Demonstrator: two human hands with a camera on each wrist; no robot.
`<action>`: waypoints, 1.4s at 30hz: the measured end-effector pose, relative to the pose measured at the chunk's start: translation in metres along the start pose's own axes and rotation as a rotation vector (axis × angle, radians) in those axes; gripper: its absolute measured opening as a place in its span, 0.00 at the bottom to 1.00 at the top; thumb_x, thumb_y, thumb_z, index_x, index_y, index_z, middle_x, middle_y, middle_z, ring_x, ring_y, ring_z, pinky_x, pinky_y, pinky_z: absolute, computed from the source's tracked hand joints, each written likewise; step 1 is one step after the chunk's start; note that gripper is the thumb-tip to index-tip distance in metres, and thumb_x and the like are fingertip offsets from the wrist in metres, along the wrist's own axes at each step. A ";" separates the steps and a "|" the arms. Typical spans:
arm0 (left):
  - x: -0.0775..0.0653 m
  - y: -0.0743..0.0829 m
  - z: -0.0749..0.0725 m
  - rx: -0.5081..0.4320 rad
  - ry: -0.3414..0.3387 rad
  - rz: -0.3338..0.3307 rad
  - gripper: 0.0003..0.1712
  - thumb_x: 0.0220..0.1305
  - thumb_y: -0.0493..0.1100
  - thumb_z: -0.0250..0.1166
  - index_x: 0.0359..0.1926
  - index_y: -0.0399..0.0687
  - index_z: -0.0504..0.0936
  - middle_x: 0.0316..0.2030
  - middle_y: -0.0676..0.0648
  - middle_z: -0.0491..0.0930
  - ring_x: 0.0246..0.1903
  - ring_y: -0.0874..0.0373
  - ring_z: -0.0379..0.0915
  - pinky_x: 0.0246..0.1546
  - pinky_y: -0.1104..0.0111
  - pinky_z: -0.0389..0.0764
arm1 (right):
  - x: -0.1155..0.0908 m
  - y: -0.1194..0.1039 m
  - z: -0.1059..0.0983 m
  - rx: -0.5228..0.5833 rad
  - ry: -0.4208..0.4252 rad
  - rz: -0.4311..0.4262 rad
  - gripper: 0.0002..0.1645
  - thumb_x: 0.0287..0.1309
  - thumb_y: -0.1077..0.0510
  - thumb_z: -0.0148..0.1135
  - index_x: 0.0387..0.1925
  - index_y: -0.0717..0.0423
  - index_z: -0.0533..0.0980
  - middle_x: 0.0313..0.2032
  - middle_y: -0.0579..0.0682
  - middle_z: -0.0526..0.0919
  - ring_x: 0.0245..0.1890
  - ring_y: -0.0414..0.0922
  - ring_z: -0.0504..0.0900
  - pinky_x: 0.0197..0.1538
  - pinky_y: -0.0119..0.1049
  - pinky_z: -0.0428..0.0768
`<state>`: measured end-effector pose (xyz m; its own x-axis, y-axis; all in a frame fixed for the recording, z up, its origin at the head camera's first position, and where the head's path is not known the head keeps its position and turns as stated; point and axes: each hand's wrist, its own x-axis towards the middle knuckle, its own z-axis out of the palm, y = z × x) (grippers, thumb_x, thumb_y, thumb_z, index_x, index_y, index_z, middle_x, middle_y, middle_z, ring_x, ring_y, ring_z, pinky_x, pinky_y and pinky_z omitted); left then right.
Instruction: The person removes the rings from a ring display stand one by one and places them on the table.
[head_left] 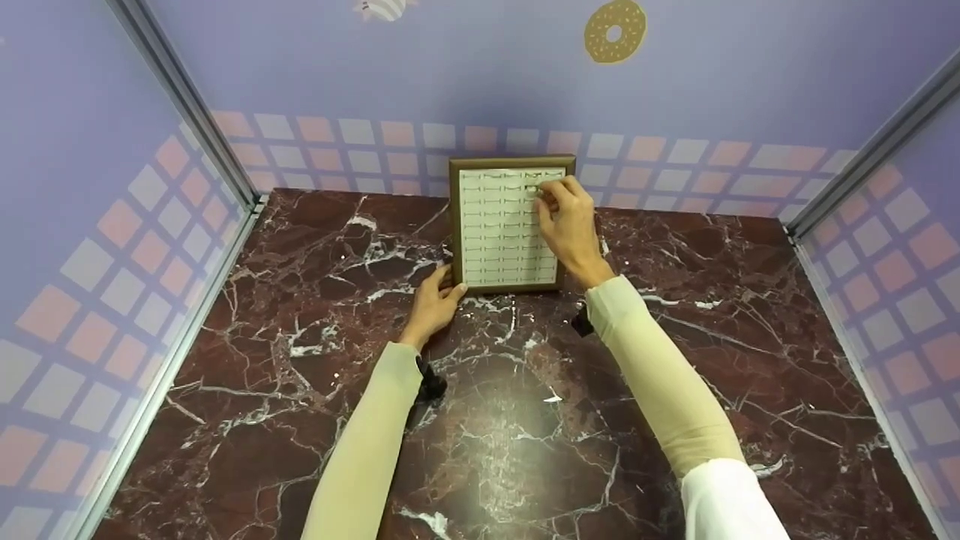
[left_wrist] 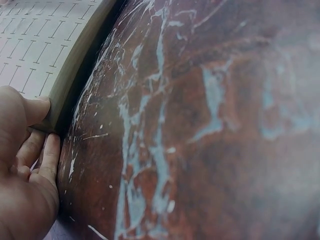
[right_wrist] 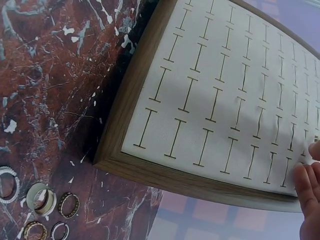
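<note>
A wood-framed ring display board (head_left: pixel 491 225) with rows of slits in its white pad stands at the back of the table. The left hand (head_left: pixel 435 304) grips its lower left corner; in the left wrist view the thumb (left_wrist: pixel 37 110) lies on the frame's front and fingers reach behind. Up at the board's right side, the right hand (head_left: pixel 570 225) has its fingertips at the pad, right by a gold ring (head_left: pixel 532 188). Another ring (head_left: pixel 533 175) sits in the row above. I cannot tell whether the right fingers pinch a ring.
In the right wrist view several loose rings (right_wrist: pixel 40 200) lie on the dark red marbled table (right_wrist: pixel 55 100), beside the board. A purple wall (head_left: pixel 487 82) with a checked band rises behind it, and side panels (head_left: pixel 97 247) flank the table.
</note>
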<state>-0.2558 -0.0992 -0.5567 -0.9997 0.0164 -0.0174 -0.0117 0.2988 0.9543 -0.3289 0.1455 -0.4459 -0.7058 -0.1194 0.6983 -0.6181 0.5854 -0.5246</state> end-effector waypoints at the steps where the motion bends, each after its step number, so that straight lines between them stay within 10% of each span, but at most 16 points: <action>1: 0.000 0.000 0.001 0.000 0.001 -0.001 0.32 0.79 0.37 0.63 0.78 0.35 0.67 0.71 0.33 0.74 0.71 0.42 0.73 0.74 0.57 0.77 | 0.001 0.000 0.000 0.002 -0.002 0.002 0.09 0.66 0.72 0.66 0.46 0.71 0.84 0.43 0.63 0.84 0.39 0.54 0.88 0.45 0.36 0.90; 42: 0.001 -0.001 -0.001 -0.002 0.003 0.020 0.32 0.78 0.36 0.64 0.77 0.33 0.68 0.70 0.32 0.75 0.70 0.42 0.74 0.73 0.57 0.77 | 0.006 -0.007 -0.006 -0.108 -0.055 -0.086 0.08 0.72 0.71 0.60 0.46 0.69 0.83 0.47 0.61 0.83 0.49 0.56 0.87 0.59 0.39 0.88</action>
<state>-0.2566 -0.1000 -0.5572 -0.9998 0.0196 0.0021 0.0078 0.2964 0.9550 -0.3269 0.1453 -0.4355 -0.6713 -0.2149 0.7093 -0.6384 0.6539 -0.4061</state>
